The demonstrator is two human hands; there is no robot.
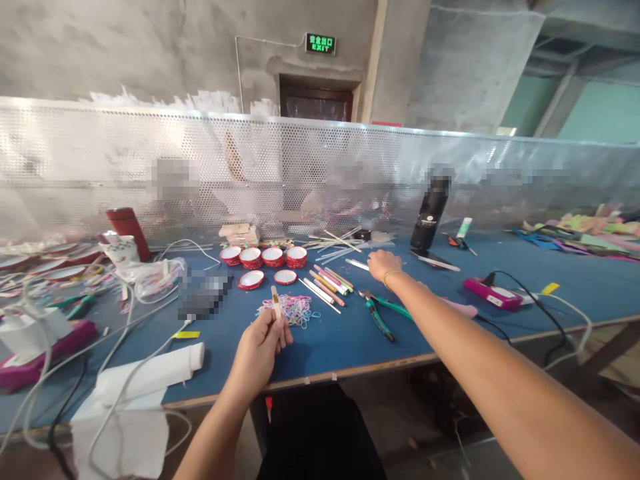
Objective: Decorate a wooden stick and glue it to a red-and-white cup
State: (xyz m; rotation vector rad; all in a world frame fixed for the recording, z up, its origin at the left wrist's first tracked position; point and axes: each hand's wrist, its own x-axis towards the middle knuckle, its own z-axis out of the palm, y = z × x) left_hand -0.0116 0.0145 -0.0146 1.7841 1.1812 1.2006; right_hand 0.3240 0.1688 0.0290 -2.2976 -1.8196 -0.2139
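Note:
My left hand (265,337), near the front of the table, pinches a short, flat wooden stick (276,301) upright. The stick has a darker brown patch near its top. Just behind it lies a tangled pile of pink, white and blue elastic loops (295,311). My right hand (384,265) reaches out over the table, its fingers bent down and mostly hidden. Beside it lies a flat white strip (357,265); whether I touch it, I cannot tell. Between my hands are several coloured paper sticks (330,283) and green-handled pliers (377,317). Red-rimmed round white drums (250,257) stand behind the loops.
A black bottle (430,213) and red bottle (129,233) stand near the perforated metal screen (200,147). Purple power strips (493,294) with cables lie on both sides. A white roll (150,373) lies at front left. Coloured sheets (585,233) are piled at far right.

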